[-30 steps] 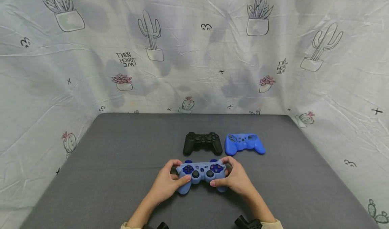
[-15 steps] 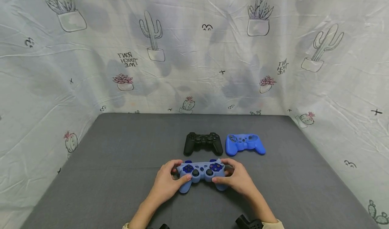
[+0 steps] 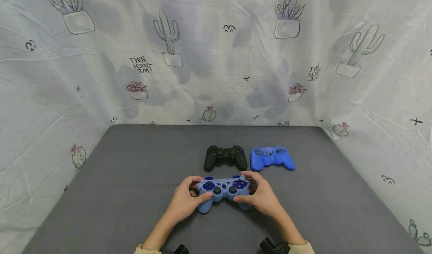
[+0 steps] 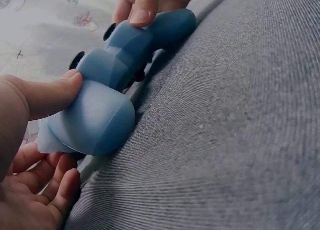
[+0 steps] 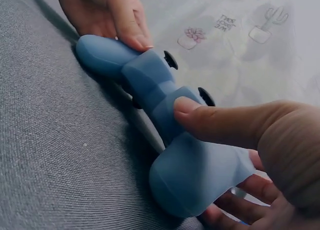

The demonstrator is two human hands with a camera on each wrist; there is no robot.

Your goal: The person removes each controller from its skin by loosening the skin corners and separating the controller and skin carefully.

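Note:
A game controller in a light blue silicone cover (image 3: 222, 191) is held just above the grey table near its front. My left hand (image 3: 186, 200) grips its left handle (image 4: 92, 121), thumb on top and fingers curled beneath. My right hand (image 3: 260, 194) grips the right handle (image 5: 200, 177) the same way, thumb across the cover. The black thumbsticks (image 5: 170, 60) stick out of the cover. Behind it lie a bare black controller (image 3: 225, 157) and, to its right, an empty darker blue silicone cover (image 3: 271, 158).
The grey cloth table (image 3: 135, 179) is walled on three sides by a white sheet printed with cacti (image 3: 167, 40). Wrist camera mounts (image 3: 274, 246) show at the bottom edge.
The covered controller and both hands have shifted very slightly; the right thumb has slid a little along the front of the cover. The grip is unchanged.

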